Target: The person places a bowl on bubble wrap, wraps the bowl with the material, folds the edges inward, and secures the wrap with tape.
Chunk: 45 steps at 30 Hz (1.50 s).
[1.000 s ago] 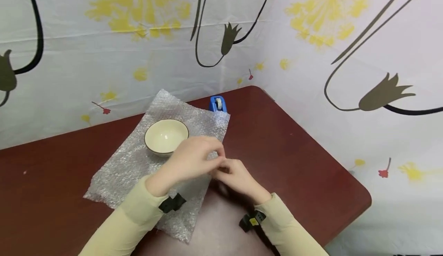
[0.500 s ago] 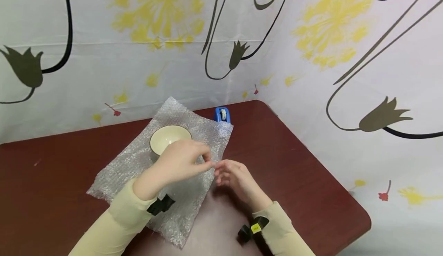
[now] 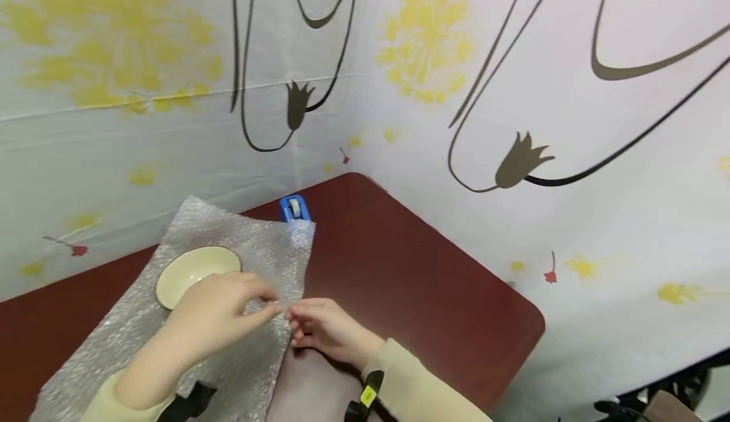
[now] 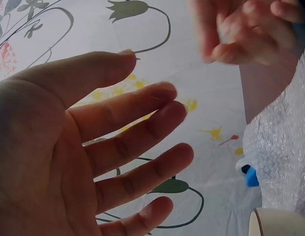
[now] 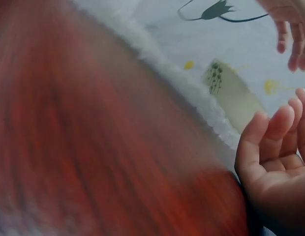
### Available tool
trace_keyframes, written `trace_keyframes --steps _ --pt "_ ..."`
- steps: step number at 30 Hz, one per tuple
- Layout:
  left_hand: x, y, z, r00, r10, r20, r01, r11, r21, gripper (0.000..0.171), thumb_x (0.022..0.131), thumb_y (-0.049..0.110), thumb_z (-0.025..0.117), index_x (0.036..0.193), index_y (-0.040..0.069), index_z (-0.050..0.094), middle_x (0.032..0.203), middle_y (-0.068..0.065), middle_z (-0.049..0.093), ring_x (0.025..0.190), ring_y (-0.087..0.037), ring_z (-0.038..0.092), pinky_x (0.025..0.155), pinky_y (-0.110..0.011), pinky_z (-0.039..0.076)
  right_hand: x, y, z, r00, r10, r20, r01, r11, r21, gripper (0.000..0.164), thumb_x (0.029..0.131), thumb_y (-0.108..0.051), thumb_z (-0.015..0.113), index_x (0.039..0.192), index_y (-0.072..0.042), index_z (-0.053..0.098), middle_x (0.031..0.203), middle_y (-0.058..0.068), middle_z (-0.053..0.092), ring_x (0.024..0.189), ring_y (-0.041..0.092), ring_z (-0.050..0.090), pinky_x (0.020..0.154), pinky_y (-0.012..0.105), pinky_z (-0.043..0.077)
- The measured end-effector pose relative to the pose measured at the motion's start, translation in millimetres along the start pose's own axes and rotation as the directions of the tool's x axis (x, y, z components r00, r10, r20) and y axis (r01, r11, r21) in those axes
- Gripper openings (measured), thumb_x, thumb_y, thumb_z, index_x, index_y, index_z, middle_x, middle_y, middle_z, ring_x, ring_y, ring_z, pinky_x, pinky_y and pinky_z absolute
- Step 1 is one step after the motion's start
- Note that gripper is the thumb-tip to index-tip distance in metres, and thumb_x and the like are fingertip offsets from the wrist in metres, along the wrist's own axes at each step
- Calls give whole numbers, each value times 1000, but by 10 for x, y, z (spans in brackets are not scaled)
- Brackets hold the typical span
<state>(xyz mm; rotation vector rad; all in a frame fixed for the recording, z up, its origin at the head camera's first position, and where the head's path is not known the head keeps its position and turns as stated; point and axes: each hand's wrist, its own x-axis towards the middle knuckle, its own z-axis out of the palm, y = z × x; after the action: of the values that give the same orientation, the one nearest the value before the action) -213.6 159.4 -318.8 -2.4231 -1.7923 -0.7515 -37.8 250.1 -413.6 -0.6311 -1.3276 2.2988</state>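
Observation:
In the head view a cream bowl (image 3: 191, 276) with a dark rim stands on a sheet of bubble wrap (image 3: 259, 244). My left hand (image 3: 219, 308) is over the wrap in front of the bowl and covers part of it. Its thumb and fingers are spread and nothing lies between them, as the left wrist view shows. By the wrap's right edge is my right hand (image 3: 327, 327), thumb and forefinger tips close together, other fingers loosely curled. I cannot tell whether a small clear piece sits between those tips. The two hands' fingertips nearly meet in the head view.
A blue tape dispenser (image 3: 294, 208) stands behind the wrap's far right corner, partly covered by it. The dark red table (image 3: 410, 295) has a rounded right corner. Patterned white cloth (image 3: 399, 143) hangs behind the table and along its right side.
The view has swung right, so bowl and wrap appear further left. My left thumb and forefinger have spread apart. The right hand stays near the wrap's right edge.

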Motion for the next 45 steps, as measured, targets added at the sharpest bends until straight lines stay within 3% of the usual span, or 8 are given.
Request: trace_keyframes --steps 6,12,16,30,37,45 --pt "-147 10 -161 999 -10 42 10 1000 10 18 79 39 62 95 31 64 89 22 57 80 -1 56 68 -28 45 30 -17 176 995 65 80 -66 998 5 15 88 -21 51 80 -12 60 68 -3 54 56 7 50 63 28 48" --pt "-49 107 -189 994 53 95 -52 999 -12 41 81 36 60 118 21 56 98 10 61 86 -7 57 73 -33 45 -37 -173 197 995 54 78 -53 998 -13 17 90 -22 49 80 -12 59 69 -3 54 58 8 50 65 28 48" --pt "23 154 -188 990 48 131 -47 999 -13 50 81 39 59 126 18 50 100 6 61 89 -10 58 74 -34 45 -51 -263 172 994 45 96 -44 999 -14 17 89 -23 50 80 -13 60 71 -3 55 60 9 51 67 29 47" --pt "38 194 -180 970 53 239 -47 998 -29 41 82 35 58 120 17 56 111 5 58 100 -14 55 82 -37 43 -82 -269 195 994 6 106 -5 1000 -13 15 90 -19 49 89 -8 60 77 0 55 61 9 51 66 27 47" --pt "-77 187 -243 976 -6 218 7 1000 -5 38 83 35 57 118 19 57 108 6 59 98 -13 55 81 -36 43 17 -244 277 988 20 153 -13 999 -46 17 90 -14 45 88 -7 60 72 0 55 59 8 50 65 26 48" --pt "-250 185 -325 974 -91 207 87 996 28 38 82 34 58 118 21 57 108 7 59 99 -12 55 81 -36 43 118 -178 395 974 84 209 -76 996 -50 16 89 -13 45 82 -9 59 70 0 54 58 9 50 65 28 48"
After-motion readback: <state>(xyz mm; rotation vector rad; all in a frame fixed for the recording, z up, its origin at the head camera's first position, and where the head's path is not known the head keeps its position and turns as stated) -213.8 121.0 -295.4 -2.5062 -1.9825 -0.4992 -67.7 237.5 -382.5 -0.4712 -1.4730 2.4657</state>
